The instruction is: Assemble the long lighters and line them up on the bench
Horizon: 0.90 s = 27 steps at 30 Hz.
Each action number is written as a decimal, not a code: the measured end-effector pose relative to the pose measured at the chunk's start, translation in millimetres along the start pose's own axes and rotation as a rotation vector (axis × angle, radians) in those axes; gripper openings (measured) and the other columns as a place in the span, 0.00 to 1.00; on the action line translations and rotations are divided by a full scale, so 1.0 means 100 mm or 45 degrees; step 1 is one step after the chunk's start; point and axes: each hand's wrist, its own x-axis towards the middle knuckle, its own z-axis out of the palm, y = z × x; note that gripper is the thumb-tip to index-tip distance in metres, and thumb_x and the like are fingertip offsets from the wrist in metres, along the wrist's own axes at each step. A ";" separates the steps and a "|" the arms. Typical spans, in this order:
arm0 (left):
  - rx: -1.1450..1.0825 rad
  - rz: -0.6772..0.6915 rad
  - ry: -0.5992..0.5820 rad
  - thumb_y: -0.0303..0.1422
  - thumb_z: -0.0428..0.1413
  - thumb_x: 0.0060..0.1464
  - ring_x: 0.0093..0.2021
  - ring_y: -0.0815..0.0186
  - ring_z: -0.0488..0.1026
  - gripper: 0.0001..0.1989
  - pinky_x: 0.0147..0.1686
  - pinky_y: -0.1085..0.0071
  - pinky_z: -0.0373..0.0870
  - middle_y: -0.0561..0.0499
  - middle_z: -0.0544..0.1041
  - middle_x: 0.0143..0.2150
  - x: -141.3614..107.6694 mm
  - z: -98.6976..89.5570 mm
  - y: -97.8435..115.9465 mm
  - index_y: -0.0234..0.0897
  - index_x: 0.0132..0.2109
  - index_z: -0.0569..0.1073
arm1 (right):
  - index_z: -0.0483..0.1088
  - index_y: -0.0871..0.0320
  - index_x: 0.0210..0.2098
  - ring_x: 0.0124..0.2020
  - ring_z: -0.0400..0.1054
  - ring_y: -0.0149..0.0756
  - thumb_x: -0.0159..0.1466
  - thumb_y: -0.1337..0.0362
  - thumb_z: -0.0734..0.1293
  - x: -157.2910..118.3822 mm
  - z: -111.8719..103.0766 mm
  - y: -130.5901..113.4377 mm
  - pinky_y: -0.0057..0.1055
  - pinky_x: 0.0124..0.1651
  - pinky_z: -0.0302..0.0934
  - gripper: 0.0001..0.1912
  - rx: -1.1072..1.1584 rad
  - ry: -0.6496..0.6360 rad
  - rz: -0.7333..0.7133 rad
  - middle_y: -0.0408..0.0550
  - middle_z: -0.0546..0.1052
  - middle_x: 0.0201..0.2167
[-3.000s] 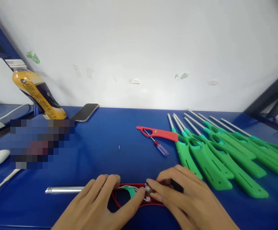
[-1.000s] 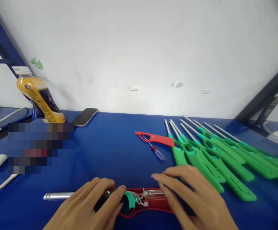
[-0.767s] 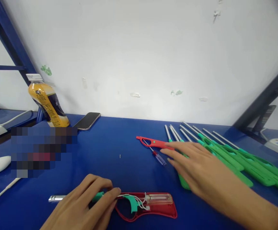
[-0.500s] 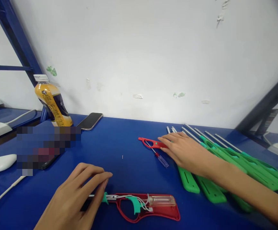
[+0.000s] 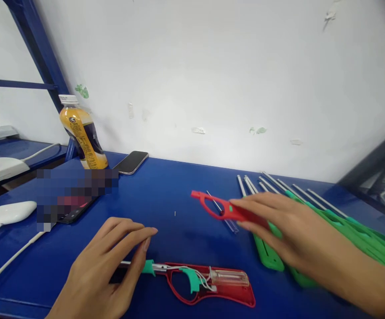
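My right hand (image 5: pixel 278 226) holds a red lighter casing half (image 5: pixel 227 210) above the table, with its narrow end and trigger loop pointing left. Below it on the blue table lies a screwdriver (image 5: pixel 227 217) with a clear handle, partly hidden. In front of me an opened gas lighter (image 5: pixel 225 285) shows its clear fuel tank, white wires and a teal trigger in the other red half. My left hand (image 5: pixel 102 266) is over its metal tube, thumb and index drawn together; whatever they pinch, if anything, cannot be made out. A tiny screw (image 5: pixel 175 213) is on the table.
Several green lighters (image 5: pixel 338 230) with metal tubes lie at the right. A yellow bottle (image 5: pixel 84 137) and a phone (image 5: pixel 132 162) stand and lie at the back left. White cables (image 5: pixel 9 266) and a white device (image 5: pixel 8 214) are at the left.
My right hand has lifted the red casing half off the table, up from over the screwdriver and toward me. My left hand keeps nearly the same pose. The view has shifted slightly.
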 end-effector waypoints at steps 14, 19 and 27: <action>-0.120 0.087 -0.095 0.26 0.54 0.70 0.48 0.65 0.79 0.13 0.48 0.71 0.78 0.51 0.82 0.46 -0.03 -0.04 -0.02 0.44 0.55 0.78 | 0.76 0.52 0.54 0.35 0.79 0.33 0.83 0.55 0.51 -0.16 0.09 -0.57 0.32 0.39 0.71 0.24 0.182 -0.061 -0.210 0.39 0.84 0.40; -0.172 0.120 -0.285 0.24 0.53 0.70 0.59 0.67 0.74 0.18 0.59 0.73 0.75 0.53 0.80 0.54 -0.09 -0.08 -0.01 0.47 0.60 0.74 | 0.75 0.51 0.57 0.40 0.80 0.36 0.80 0.56 0.63 -0.19 0.15 -0.59 0.34 0.43 0.72 0.13 0.230 -0.137 -0.182 0.38 0.84 0.44; -0.216 0.161 -0.471 0.27 0.54 0.72 0.55 0.65 0.77 0.15 0.60 0.67 0.75 0.55 0.83 0.51 -0.06 -0.09 0.00 0.48 0.59 0.77 | 0.74 0.48 0.59 0.42 0.81 0.36 0.66 0.60 0.80 -0.23 0.23 -0.62 0.34 0.47 0.71 0.24 0.253 -0.177 -0.141 0.35 0.84 0.46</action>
